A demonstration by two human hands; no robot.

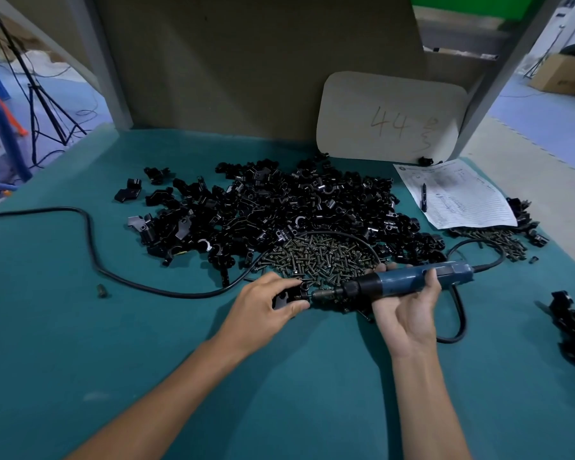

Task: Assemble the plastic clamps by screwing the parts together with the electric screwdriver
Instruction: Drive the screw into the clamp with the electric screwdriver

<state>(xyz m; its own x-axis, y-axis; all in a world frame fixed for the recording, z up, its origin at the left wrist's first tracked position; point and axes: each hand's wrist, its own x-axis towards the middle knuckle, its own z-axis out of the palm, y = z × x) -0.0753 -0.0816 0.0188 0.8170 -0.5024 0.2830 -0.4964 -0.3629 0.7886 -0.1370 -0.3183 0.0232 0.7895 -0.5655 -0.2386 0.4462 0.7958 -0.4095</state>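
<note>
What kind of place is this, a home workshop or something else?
Probably a factory assembly bench: a heap of black clamp parts and a pile of screws on the green table, the right hand holding a corded electric screwdriver against the clamp in the left hand, and a printed sheet.

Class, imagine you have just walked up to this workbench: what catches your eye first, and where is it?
A big heap of black plastic clamp parts sprawls across the middle of the teal table, with a pile of screws at its near edge. In front, the right hand holds a blue electric screwdriver level, its tip at a clamp pinched in the left hand. A pale board marked 44 leans at the back right.
</note>
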